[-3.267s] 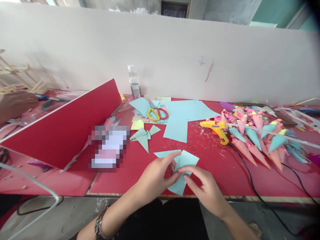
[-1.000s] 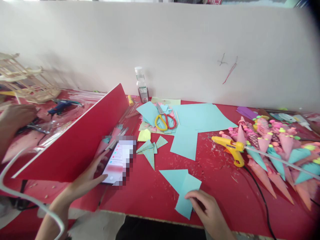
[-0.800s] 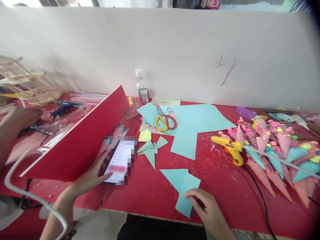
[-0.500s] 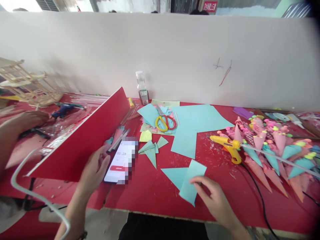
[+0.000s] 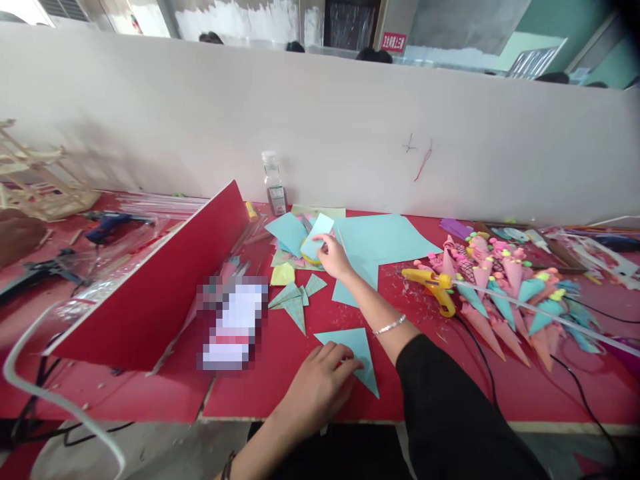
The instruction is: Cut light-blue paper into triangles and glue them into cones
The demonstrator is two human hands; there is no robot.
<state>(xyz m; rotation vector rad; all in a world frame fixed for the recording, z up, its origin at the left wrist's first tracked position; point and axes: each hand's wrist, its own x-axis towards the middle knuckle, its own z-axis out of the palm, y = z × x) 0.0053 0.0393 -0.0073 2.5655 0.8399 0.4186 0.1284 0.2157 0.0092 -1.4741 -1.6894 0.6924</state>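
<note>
My right hand [image 5: 333, 257] reaches over the scrap pile at the back and pinches a small light-blue paper rectangle [image 5: 323, 227]. Behind that strip, the scissors are mostly hidden. My left hand [image 5: 320, 383] is near the front edge, its fingers bent and closed on a light-blue paper triangle [image 5: 369, 360] lying on the red table. Folded greenish paper pieces [image 5: 295, 307] and a small yellow paper piece [image 5: 283, 274] lie between the triangle and the pile. A large light-blue sheet [image 5: 390, 233] spreads to the right of my right hand.
To the right are a yellow glue gun [image 5: 433, 283] with its cord and many-coloured paper cones [image 5: 513, 277]. A phone [image 5: 235, 327] lies left, beside a standing red board [image 5: 150, 293]. A bottle [image 5: 275, 183] stands at the back. Another person's hand [image 5: 20, 233] is far left.
My right hand has carried the blue paper rectangle from the triangle to the back pile. My left hand has moved from beside the phone to the triangle. The view has shifted a little.
</note>
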